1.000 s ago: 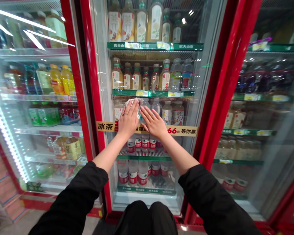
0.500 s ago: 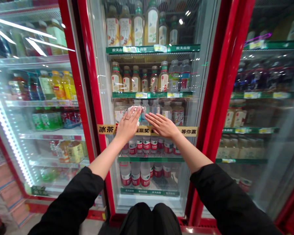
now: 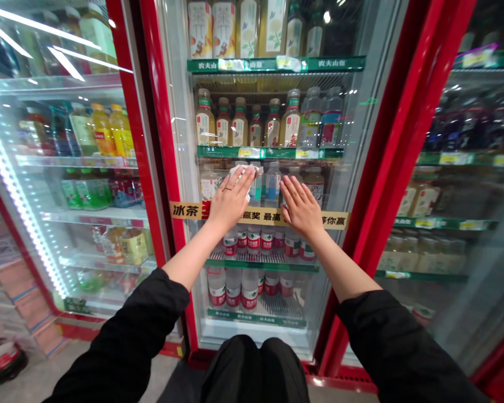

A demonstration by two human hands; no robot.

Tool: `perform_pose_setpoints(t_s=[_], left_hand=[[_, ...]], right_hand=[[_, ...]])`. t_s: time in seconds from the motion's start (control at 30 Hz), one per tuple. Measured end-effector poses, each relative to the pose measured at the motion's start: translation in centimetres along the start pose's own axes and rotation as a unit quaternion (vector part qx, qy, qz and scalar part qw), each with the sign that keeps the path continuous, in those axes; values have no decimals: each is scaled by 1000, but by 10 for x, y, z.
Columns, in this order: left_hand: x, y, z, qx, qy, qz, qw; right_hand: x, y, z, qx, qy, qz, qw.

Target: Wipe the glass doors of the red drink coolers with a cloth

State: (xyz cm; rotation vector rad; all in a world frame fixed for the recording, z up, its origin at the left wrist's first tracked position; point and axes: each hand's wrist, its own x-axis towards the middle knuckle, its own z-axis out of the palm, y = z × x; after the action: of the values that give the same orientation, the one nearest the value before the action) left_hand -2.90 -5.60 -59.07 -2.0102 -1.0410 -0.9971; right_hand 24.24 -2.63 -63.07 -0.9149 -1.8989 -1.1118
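Note:
My left hand (image 3: 232, 196), a ring on one finger, presses a crumpled white tissue (image 3: 257, 169) against the glass door (image 3: 185, 168) of a red-framed drinks fridge. Most of the tissue is hidden under the fingers. To its right, my right hand (image 3: 301, 206) is open, its fingers straight and the palm towards the glass. It appears to rest on the door with nothing in it. A gold sticker strip (image 3: 264, 216) with black lettering runs across the glass behind both hands. Behind the door, bottles (image 3: 273, 182) stand on the shelf at hand height.
Green-edged shelves (image 3: 273, 153) hold rows of bottles above and below the hands. Red fridge frames (image 3: 384, 168) stand on either side. A lit fridge (image 3: 75, 215) is at the left, with pink boxes (image 3: 29, 305) stacked beside it. My knees (image 3: 252, 369) are close to the door's bottom.
My right hand has moved right, away from the left, and its fingers now point more upward. The left hand and tissue remain on the glass, slightly further right in view. The camera view has shifted.

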Motion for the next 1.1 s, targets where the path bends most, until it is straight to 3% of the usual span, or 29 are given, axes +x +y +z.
perform_pose_setpoints(t_s=[0.1, 0.2, 0.27, 0.33, 0.4, 0.47, 0.57, 0.7, 0.83, 0.97, 1.1], left_hand=[[9, -6, -2, -10, 58, -62, 996], [-7, -3, 9, -9, 84, -97, 992], [-20, 1, 18, -3, 53, -58, 997], [-27, 3, 22, 3, -1, 22, 1000], [-22, 0, 20, 11, -38, 89, 995], [-11, -6, 14, 22, -33, 101, 994], [3, -14, 6, 24, 25, 31, 999], [-6, -9, 12, 5, 87, -61, 994], [-20, 7, 22, -2, 73, -63, 995], [-2, 8, 18, 1, 51, -42, 998], [15, -1, 11, -11, 107, -97, 990]], right_hand=[[-1, -1, -2, -14, -3, -7, 1000], [-2, -1, -3, -17, -14, -7, 1000], [-2, -1, -3, -12, -25, -3, 1000], [-2, -1, -3, -7, -31, 0, 1000], [-2, -1, -3, -5, -30, 2, 1000], [-2, -2, -3, -5, -28, 3, 1000], [-2, -2, -4, -1, -32, 4, 999], [-2, -2, -4, 1, -30, 3, 1000], [-1, -2, -4, 6, -26, 1, 1000], [-2, -2, -3, 4, -20, -1, 1000], [-2, -3, -2, -4, -13, -1, 1000]])
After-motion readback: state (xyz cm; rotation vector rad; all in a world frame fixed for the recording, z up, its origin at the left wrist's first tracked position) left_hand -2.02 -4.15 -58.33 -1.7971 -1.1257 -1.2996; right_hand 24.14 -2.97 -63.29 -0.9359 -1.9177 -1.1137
